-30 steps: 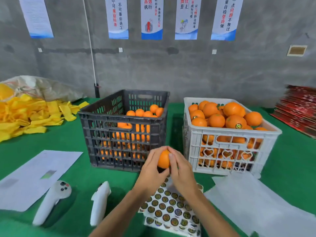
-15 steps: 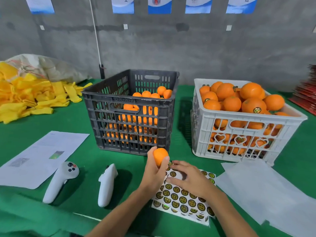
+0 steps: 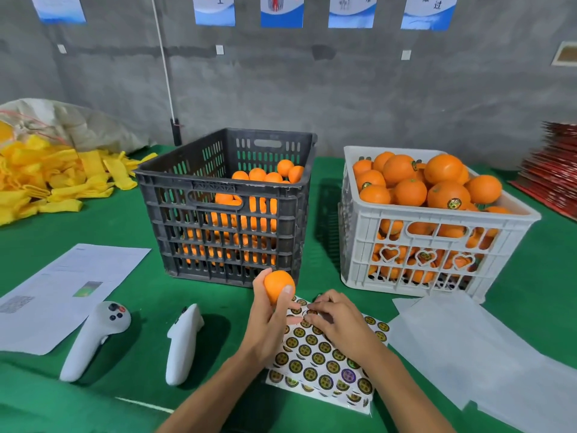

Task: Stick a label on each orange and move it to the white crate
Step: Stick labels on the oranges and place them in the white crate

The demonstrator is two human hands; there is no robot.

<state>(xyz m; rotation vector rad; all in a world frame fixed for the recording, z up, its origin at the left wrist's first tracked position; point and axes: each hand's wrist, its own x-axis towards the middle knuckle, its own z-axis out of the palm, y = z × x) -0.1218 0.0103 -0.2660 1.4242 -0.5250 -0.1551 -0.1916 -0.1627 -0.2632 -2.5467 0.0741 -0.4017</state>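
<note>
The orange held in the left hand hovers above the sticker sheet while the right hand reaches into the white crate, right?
Not quite. The head view shows the right hand on the sticker sheet, fingers at a label, not in the white crate. The left hand does hold the orange.

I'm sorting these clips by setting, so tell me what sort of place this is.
Probably a fruit packing workroom: a dark crate and a white crate full of oranges, a label sheet on the green table, and bare concrete walls.

**Even overhead light, wide-angle bending at the edges**

Soft, bright light is falling from above, casting short shadows beside the black crate [image 3: 224, 207] and the two white controllers [image 3: 184, 342]. The lens is bowing the frame's margins; the posters [image 3: 281, 10] are looking slightly soft.
</note>
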